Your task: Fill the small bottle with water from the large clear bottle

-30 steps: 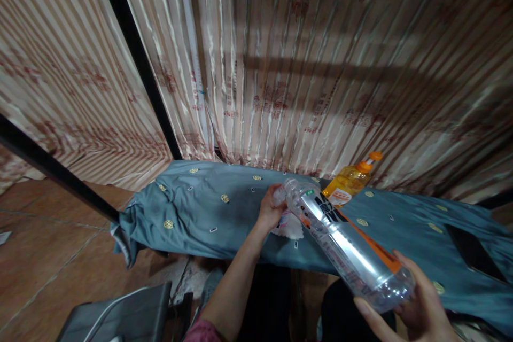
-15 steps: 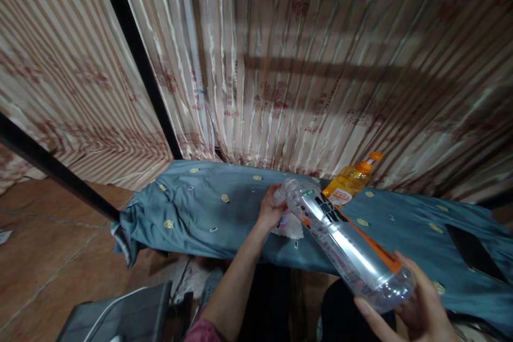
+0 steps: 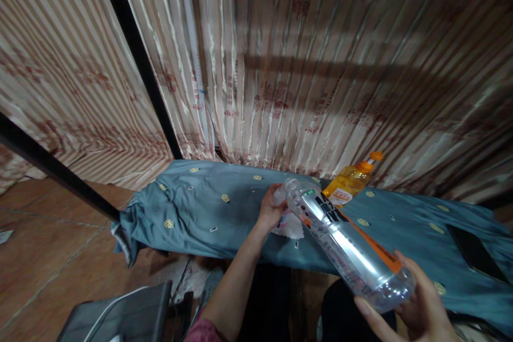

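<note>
A large clear plastic bottle [image 3: 352, 246] with a silver and orange label slants across the view, its neck up and to the left. Around its base my right hand [image 3: 420, 299] is closed, with the thumb below and fingers on the far side. My left hand [image 3: 270, 208] is closed at the mouth end, on a translucent cap-like piece [image 3: 279, 196]; most of its fingers are hidden behind. Below the neck lies a small white packet [image 3: 290, 226], partly covered by the hand and bottle. The bottle looks empty.
An orange pump bottle [image 3: 347, 184] of yellow liquid stands behind the clear bottle on the blue-green cloth [image 3: 236, 224]. A black phone [image 3: 476, 253] lies at the right. Dark metal bars [image 3: 138, 59] frame the left; a striped curtain [image 3: 272, 64] hangs behind. A grey stool-like surface [image 3: 124, 312] is lower left.
</note>
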The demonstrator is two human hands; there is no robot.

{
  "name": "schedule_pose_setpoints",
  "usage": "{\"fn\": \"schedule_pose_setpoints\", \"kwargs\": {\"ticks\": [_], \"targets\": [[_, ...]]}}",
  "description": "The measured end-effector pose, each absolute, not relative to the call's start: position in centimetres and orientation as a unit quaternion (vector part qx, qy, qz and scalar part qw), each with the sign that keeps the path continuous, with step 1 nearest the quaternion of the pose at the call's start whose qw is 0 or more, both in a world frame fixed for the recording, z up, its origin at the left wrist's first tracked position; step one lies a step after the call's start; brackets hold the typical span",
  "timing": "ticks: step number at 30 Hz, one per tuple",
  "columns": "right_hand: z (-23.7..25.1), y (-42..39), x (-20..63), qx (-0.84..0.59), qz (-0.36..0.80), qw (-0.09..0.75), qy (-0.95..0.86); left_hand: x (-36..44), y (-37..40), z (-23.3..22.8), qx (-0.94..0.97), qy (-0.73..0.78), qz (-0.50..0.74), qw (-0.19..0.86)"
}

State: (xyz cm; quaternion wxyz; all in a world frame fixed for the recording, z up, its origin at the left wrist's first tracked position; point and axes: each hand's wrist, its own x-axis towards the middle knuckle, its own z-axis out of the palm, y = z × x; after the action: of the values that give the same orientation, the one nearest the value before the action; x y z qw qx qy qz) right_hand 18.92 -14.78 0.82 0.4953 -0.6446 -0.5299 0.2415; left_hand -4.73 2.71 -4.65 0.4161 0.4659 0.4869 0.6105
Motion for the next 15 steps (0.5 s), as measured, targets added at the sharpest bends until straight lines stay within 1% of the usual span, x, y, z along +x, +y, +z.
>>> {"fn": "schedule_pose_setpoints", "kwargs": {"ticks": [15], "targets": [[0.86,-14.73,19.14,-0.629,0.254,0.495,-0.543,-4.76,2.45,-4.06,0.46,0.495,0.604,0.423]]}}
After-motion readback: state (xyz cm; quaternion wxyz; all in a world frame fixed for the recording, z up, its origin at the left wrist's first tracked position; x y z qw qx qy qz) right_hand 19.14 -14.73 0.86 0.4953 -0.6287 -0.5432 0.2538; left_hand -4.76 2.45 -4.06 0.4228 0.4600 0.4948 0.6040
